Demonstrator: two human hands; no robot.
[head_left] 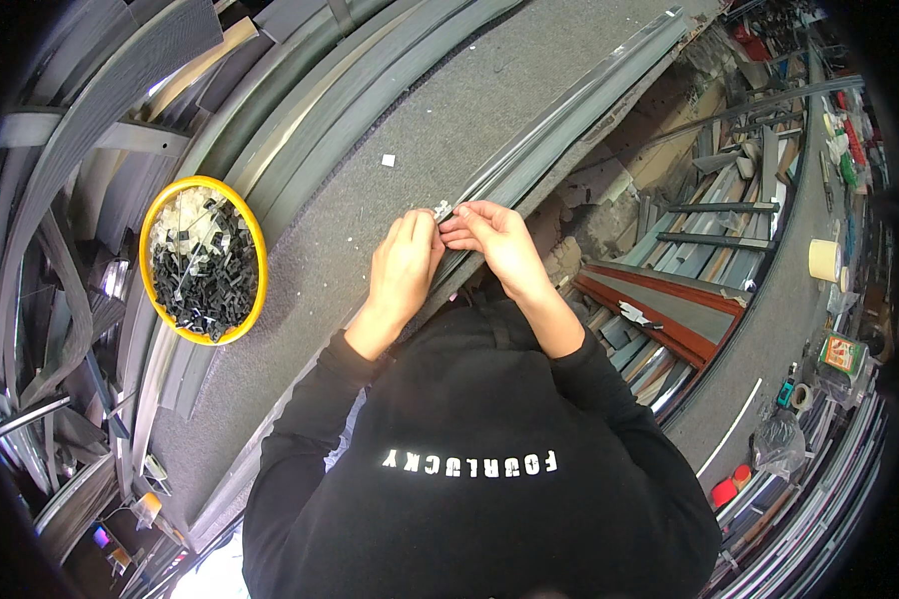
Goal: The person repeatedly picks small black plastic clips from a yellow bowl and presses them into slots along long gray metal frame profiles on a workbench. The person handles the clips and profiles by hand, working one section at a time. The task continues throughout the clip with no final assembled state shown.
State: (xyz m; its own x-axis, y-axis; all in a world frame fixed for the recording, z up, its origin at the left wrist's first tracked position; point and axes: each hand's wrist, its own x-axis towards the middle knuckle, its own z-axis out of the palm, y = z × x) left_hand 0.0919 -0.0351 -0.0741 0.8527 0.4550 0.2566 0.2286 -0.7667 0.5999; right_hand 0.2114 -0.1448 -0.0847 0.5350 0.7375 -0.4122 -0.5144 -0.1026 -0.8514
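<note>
My left hand [402, 272] is closed, its fingers curled down at the near end of a bundle of long grey profile strips [566, 122]. Opposite it, my right hand [497, 245] pinches thumb and fingers together over the same strips. Between the two sets of fingertips shows a small white piece [443, 209]; its shape is too small to make out. What each hand grips is mostly hidden by the fingers. To the left, a yellow-rimmed oval basket [262, 262] holds many small black pieces and some whitish clear ones.
The profiles lie along the edge of a grey carpeted bench [345, 200], with a small white square [388, 160] on it. Long grey profiles [300, 120] are stacked at the left. At right are a rack of strips [714, 235], a reddish-brown frame [714, 349] and a tape roll [824, 260].
</note>
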